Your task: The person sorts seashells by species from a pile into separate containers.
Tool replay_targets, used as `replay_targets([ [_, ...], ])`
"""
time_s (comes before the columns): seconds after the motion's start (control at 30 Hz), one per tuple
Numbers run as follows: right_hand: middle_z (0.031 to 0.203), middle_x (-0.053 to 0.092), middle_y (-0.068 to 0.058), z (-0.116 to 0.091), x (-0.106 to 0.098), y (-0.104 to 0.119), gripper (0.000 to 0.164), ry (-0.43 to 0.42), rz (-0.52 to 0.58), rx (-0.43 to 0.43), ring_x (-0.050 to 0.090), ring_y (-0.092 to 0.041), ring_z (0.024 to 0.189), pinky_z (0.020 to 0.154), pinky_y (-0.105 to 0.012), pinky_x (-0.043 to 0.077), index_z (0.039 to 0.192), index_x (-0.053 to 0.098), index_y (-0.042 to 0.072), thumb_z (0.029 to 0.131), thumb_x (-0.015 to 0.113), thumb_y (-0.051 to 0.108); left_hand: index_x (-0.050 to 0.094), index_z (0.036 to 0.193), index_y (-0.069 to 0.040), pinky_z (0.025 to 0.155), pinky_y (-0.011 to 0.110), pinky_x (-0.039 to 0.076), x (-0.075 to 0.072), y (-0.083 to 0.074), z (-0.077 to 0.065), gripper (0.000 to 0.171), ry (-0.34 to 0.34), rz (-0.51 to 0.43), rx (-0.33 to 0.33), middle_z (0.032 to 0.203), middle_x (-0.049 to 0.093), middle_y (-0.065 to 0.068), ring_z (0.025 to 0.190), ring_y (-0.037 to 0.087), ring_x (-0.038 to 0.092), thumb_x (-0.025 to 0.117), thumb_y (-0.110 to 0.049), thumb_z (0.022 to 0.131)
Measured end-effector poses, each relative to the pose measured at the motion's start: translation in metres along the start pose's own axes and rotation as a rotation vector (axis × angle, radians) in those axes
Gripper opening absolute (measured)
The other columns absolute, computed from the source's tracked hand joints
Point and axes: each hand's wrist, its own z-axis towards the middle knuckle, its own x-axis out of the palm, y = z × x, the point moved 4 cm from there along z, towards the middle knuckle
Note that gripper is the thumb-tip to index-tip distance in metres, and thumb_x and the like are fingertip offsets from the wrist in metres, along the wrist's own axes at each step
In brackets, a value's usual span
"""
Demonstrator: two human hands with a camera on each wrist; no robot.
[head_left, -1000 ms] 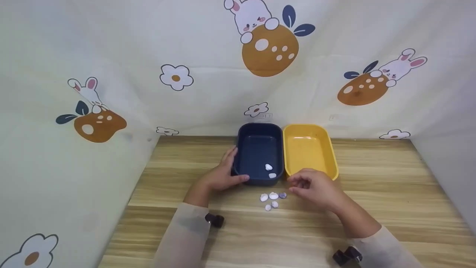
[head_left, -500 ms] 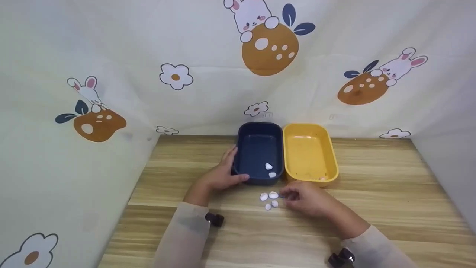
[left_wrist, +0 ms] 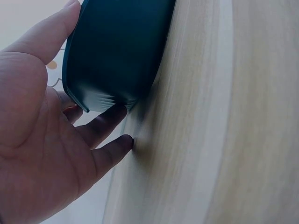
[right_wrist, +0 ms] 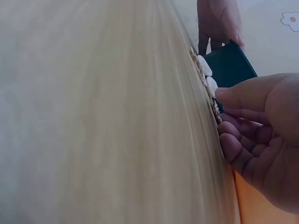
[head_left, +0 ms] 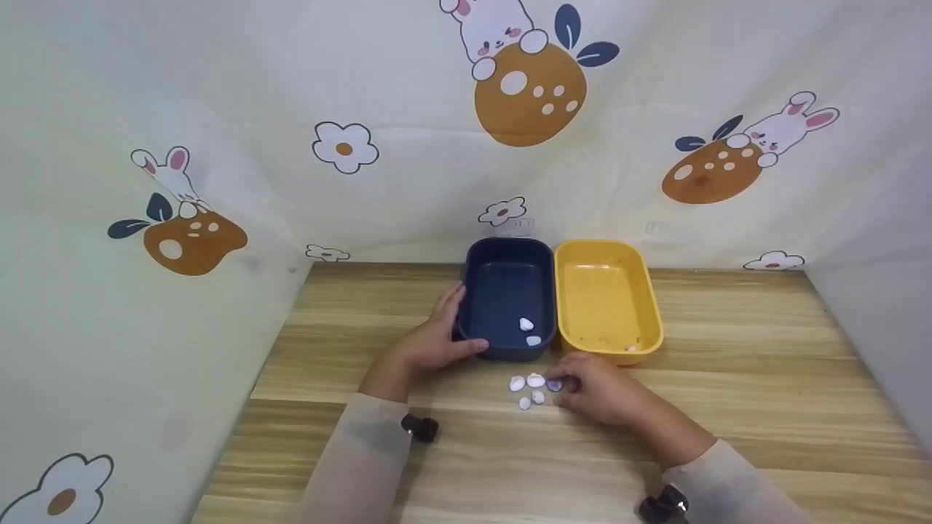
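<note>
On the table's near side of the bins lie several small white seashells [head_left: 517, 383], with one purple seashell [head_left: 555, 384] at the right end of the group. My right hand [head_left: 601, 389] reaches over that purple shell, thumb and index fingertips on either side of it; the other fingers are curled under, as the right wrist view shows. Two white shells [head_left: 526, 324] sit inside the dark blue bin [head_left: 510, 355]. My left hand [head_left: 433, 342] grips this bin at its near left corner, thumb on the front rim and fingers along the side wall.
A yellow bin [head_left: 593, 302] stands right against the blue one, with small pale bits [head_left: 632, 348] near its front wall. Behind both bins rises a printed cloth backdrop [head_left: 408, 196]. The wooden table [head_left: 349, 306] spreads out on both sides.
My right hand has moved from the yellow bin's front edge down and left to the purple shell. The left hand stays at the blue bin.
</note>
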Motion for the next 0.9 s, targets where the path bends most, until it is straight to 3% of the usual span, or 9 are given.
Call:
replay_targets([
  [0.27, 0.101, 0.078, 0.002, -0.0005, 0.001, -0.0008, 0.023, 0.028, -0.038, 0.01, 0.066, -0.012, 0.093, 0.081, -0.029, 0.057, 0.106, 0.083, 0.012, 0.084, 0.082, 0.004, 0.002, 0.174, -0.026, 0.131, 0.061, 0.03, -0.0007, 0.0011, 0.0006, 0.115, 0.0, -0.002, -0.011, 0.183, -0.005, -0.003, 0.163, 0.043, 0.026, 0.076, -0.059, 0.093],
  [0.73, 0.099, 0.078, 0.003, -0.0004, -0.0001, -0.0006, 0.019, 0.025, -0.026, 0.006, 0.068, -0.013, 0.093, 0.082, -0.029, 0.059, 0.103, 0.082, 0.013, 0.086, 0.081, 0.005, 0.001, 0.174, -0.026, 0.13, 0.061, 0.03, -0.0007, 0.0, 0.0003, 0.116, 0.006, 0.003, -0.011, 0.183, -0.007, -0.003, 0.163, 0.043, 0.025, 0.076, -0.062, 0.093],
  [0.9, 0.092, 0.077, 0.008, -0.0016, -0.0043, 0.0028, 0.018, 0.032, -0.009, 0.011, 0.067, -0.009, 0.087, 0.078, -0.027, 0.059, 0.101, 0.082, 0.015, 0.087, 0.08, 0.005, 0.002, 0.174, -0.023, 0.132, 0.06, 0.029, -0.0005, -0.0009, 0.0, 0.116, 0.007, 0.0, -0.006, 0.183, -0.004, 0.003, 0.164, 0.041, 0.024, 0.076, -0.062, 0.093],
])
